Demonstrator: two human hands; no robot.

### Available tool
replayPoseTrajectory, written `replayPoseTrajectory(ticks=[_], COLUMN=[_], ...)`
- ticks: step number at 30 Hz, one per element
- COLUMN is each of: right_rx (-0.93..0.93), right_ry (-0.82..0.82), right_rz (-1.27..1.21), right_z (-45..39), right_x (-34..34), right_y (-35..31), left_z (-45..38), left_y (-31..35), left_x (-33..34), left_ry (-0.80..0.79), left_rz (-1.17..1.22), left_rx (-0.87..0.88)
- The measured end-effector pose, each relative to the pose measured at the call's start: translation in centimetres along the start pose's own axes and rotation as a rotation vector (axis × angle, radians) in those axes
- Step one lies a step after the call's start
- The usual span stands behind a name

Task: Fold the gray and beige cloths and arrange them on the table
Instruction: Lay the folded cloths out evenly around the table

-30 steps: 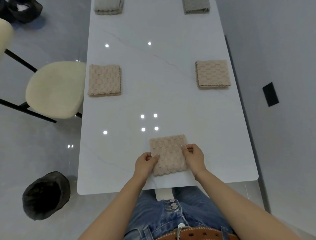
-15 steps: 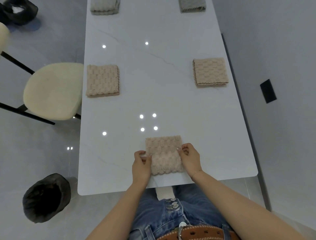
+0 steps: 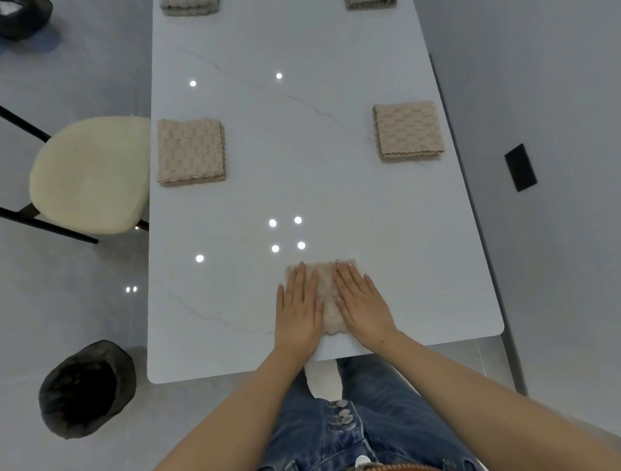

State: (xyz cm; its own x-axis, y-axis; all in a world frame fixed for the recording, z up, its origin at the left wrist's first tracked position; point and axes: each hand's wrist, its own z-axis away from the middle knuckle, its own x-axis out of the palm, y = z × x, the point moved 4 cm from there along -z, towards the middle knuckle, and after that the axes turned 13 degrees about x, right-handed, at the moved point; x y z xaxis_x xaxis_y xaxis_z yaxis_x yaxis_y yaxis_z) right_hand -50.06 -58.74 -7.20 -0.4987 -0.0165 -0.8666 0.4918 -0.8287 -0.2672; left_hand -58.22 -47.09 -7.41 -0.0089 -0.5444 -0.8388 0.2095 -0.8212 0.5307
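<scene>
A folded beige cloth (image 3: pixel 327 296) lies near the front edge of the white table (image 3: pixel 420 269). My left hand (image 3: pixel 298 307) and my right hand (image 3: pixel 361 301) lie flat on it side by side, fingers straight, covering most of it. Two more folded beige cloths sit mid-table, one at the left edge (image 3: pixel 190 151) and one at the right edge (image 3: pixel 408 130). Two folded gray cloths lie at the far end, one on the left (image 3: pixel 190 6) and one on the right (image 3: pixel 369 4), both cut off by the frame.
A cream-cushioned chair (image 3: pixel 90 174) stands against the table's left side. A black bin (image 3: pixel 85 390) sits on the floor by the near left corner. A gray wall with a black plate (image 3: pixel 520 167) runs along the right.
Both hands let go of the cloth's side edges and now lie flat on top of it with straight fingers. The view shifted slightly toward the table.
</scene>
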Motion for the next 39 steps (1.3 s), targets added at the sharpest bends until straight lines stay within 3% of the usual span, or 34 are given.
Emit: replayPoseTrajectory(ticks=[4,7,10,14,17,21,28,31,36,39], right_rx=[0.031,0.028,0.056,0.323,0.462,0.472,0.52,0.47,0.305,0.229], right_ry=[-0.043,-0.076,-0.069,-0.065,-0.079,-0.128,-0.039,-0.024,0.034,0.007], right_rz=[0.016,-0.017,-0.22,-0.709,-0.885,-0.897,-0.892,-0.744,-0.41,-0.33], right_z=[-0.2,-0.3,0.3,2.2,3.1,3.5,4.4,5.2,5.9,5.2], right_x=[0.8,0.5,-1.0,-2.8,-2.9,-2.1,-2.4,-2.3,-2.3,-2.5], right_y=[1.2,0.9,0.8,1.8,1.2,-1.1,-2.4,-2.4,-3.6,-4.9], left_z=[0.5,0.2,0.3,1.9,3.0,3.4,3.4,4.0,5.5,5.5], left_y=[-2.1,-1.7,-1.2,-0.5,0.1,0.7,0.7,0.4,-2.7,-3.8], left_x=[1.1,0.5,-1.0,-3.9,-4.6,-4.8,-5.9,-6.9,-8.6,-10.2], left_ry=[-0.105,-0.098,-0.032,0.179,0.174,0.123,0.045,0.023,-0.055,-0.048], left_rz=[-0.094,-0.076,0.284,0.924,1.082,1.129,1.148,1.095,0.642,0.399], left_rx=[-0.053,-0.039,-0.13,-0.441,-0.558,-0.526,-0.439,-0.371,-0.259,-0.164])
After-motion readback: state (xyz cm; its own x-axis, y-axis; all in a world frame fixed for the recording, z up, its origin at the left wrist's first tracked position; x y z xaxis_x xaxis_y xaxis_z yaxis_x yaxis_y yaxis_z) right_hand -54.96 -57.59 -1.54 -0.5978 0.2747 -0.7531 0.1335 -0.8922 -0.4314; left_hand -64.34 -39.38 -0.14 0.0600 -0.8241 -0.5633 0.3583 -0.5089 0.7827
